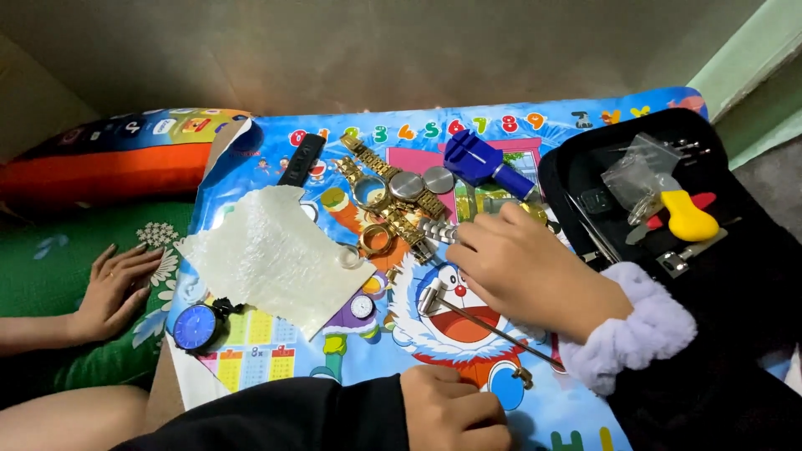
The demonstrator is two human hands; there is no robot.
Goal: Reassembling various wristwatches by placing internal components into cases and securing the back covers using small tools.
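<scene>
My right hand (522,271), a lilac scrunchie on its wrist, lies fingers-down on a cartoon play mat (576,418). Its fingertips touch the end of a silver watch band (436,230). A small metal hammer (431,297) lies just under it, its thin handle running below the palm. My left hand (455,409), in a black sleeve, rests as a closed fist at the mat's near edge. Gold watches (393,188) and a gold ring-shaped case (376,240) lie beyond my right fingers. What my right fingers enclose is hidden.
A blue watch tool (484,165), black strap (301,159), crinkled white sheet (271,255) and blue-dial watch (196,326) lie on the mat. An open black tool case (743,276) holds a yellow-handled tool (689,219). Another person's hand (113,288) rests on green cloth.
</scene>
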